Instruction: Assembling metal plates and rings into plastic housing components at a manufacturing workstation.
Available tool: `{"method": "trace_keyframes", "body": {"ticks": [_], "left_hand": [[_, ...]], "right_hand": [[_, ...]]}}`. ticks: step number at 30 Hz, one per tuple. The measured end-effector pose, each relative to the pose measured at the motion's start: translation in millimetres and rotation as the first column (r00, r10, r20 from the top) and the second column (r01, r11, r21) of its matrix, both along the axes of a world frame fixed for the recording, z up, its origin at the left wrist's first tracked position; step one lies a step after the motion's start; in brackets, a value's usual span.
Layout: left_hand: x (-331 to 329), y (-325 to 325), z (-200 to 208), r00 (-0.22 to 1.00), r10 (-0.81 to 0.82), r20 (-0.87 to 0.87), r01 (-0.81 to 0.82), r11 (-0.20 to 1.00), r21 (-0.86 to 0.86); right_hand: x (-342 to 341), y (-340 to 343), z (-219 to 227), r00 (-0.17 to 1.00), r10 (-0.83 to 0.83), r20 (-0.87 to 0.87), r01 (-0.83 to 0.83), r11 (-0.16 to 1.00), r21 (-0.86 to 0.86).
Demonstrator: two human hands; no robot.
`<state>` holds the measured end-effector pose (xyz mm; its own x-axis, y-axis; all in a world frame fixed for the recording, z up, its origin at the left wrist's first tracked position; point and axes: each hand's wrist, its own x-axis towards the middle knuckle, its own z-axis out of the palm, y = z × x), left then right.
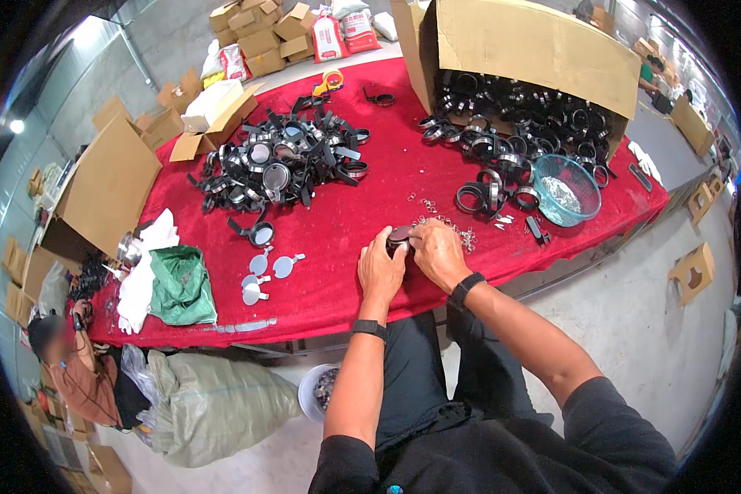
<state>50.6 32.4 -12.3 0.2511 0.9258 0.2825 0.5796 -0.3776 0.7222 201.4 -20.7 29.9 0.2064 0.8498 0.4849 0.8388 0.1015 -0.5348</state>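
Round dark-faced part [399,235] was located between both hands, toward six o'clock of the red-covered table [329,239]. The left hand [380,267] had its fingers curled closed around it; the right hand [438,253] gripped its rim with bent fingers. Black banded pieces [276,176] lay piled at ten o'clock.
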Motion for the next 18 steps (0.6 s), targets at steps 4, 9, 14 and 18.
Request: {"method": "trace_keyframes", "body": {"ticks": [4, 9, 14, 18], "left_hand": [[3, -4, 11, 0.999, -0.042, 0.027, 0.043, 0.998, -0.038], [-2, 1, 0, 0.999, -0.048, 0.017, 0.046, 0.996, 0.075], [-10, 11, 1, 0.985, -0.123, 0.120, 0.118, 0.992, 0.048], [-12, 14, 16, 0.992, -0.106, 0.075, 0.100, 0.992, 0.080]], "right_hand": [[2, -8, 6, 0.994, 0.009, 0.111, -0.007, 1.000, -0.025], [4, -4, 25, 0.985, 0.069, -0.158, -0.102, 0.971, -0.215], [24, 41, -7, 0.901, -0.233, -0.366, 0.027, 0.871, -0.490], [12, 60, -32, 0.764, -0.245, -0.597, -0.022, 0.914, -0.404]]}}
